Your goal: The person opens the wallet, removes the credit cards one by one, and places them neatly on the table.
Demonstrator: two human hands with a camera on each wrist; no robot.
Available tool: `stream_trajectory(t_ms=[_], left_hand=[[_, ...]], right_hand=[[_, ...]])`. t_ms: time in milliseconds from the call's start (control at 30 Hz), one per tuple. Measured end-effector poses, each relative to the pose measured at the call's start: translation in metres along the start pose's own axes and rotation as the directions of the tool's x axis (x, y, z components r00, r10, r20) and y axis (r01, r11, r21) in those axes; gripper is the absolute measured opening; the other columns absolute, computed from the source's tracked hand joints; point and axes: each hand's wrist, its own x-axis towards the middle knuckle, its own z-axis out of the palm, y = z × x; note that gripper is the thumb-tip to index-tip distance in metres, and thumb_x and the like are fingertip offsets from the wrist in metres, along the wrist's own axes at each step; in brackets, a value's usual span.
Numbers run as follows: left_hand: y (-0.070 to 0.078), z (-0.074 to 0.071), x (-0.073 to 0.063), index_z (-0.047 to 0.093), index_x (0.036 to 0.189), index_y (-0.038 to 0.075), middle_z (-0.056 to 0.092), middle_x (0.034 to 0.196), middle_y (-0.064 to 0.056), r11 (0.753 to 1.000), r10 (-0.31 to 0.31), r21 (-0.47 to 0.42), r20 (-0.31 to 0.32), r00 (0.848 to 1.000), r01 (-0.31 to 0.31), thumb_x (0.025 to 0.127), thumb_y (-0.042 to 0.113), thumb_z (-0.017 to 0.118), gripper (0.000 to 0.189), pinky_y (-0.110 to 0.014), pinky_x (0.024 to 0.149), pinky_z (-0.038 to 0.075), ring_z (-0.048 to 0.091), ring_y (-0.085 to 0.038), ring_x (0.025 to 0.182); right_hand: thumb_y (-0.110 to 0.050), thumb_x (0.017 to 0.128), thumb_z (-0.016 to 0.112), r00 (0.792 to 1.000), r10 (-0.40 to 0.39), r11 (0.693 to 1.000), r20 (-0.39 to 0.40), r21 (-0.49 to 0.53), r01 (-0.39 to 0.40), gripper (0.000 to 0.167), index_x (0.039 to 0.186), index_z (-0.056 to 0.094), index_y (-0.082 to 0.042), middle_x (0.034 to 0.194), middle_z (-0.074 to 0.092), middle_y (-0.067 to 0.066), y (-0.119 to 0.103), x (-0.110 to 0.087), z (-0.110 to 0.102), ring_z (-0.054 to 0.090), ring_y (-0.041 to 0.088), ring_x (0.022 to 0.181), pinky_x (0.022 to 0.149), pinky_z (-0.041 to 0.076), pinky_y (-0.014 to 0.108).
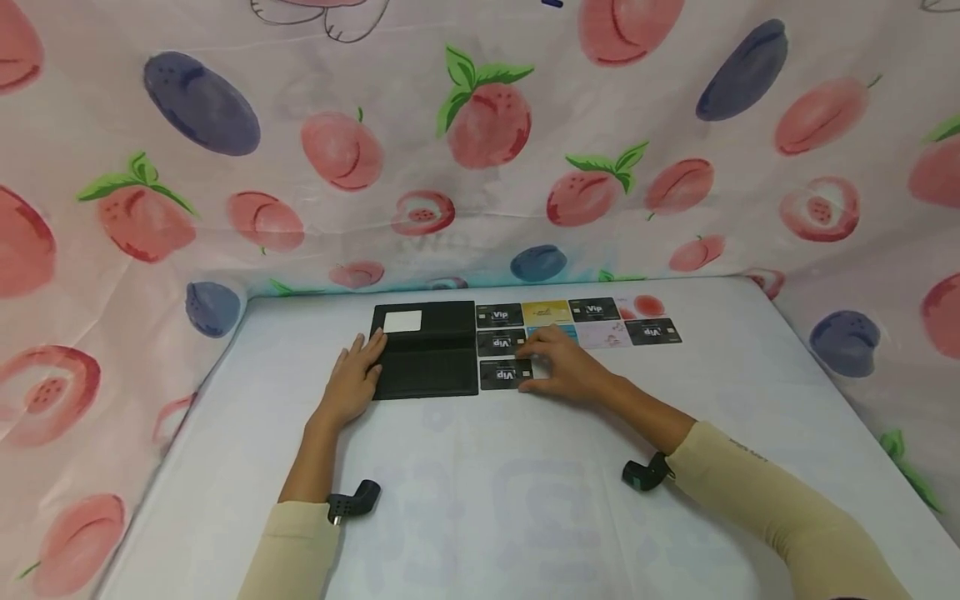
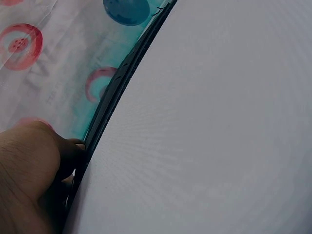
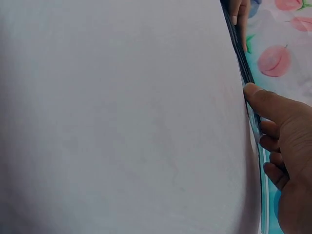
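Observation:
A black bifold wallet [image 1: 425, 375] lies spread flat on the white table, with a white label [image 1: 402, 321] in its upper left part. My left hand [image 1: 351, 379] rests on the wallet's left edge, its fingers extended. Just right of the wallet, my right hand [image 1: 566, 371] pinches a black Vip card [image 1: 498, 375] near its right end, thumb at the near edge and fingers at the far edge. That card lies lowest in a column below two other black cards. The right wrist view shows the right thumb [image 3: 261, 97] low at the tabletop.
Rows of cards continue to the right: a gold card [image 1: 546, 313], a blue card [image 1: 562, 332] partly under my right fingers, a pale pink card [image 1: 603, 334], a peach-print card [image 1: 640, 307] and more black ones [image 1: 652, 332]. A fruit-print curtain [image 1: 420, 167] hangs behind the table.

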Motion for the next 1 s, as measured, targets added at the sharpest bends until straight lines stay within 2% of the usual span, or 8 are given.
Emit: stream_trajectory(t_ms=[1000], left_hand=[[-0.0045,0.0001,0.0025,0.030,0.164,0.001,0.021,0.173,-0.012,1.000,-0.005,0.000,0.004,1.000,0.005,0.110,0.007,0.043,0.056,-0.053,0.128,-0.004,0.004,-0.037,0.160]], right_hand=[[-0.038,0.090,0.086,0.999,0.021,1.000,0.027,-0.009,-0.021,0.045,0.126,0.077,-0.011,0.126,0.063,0.007,0.0029,0.0029,0.0019,0.048,0.026,0.114,0.096,0.049,0.046]])
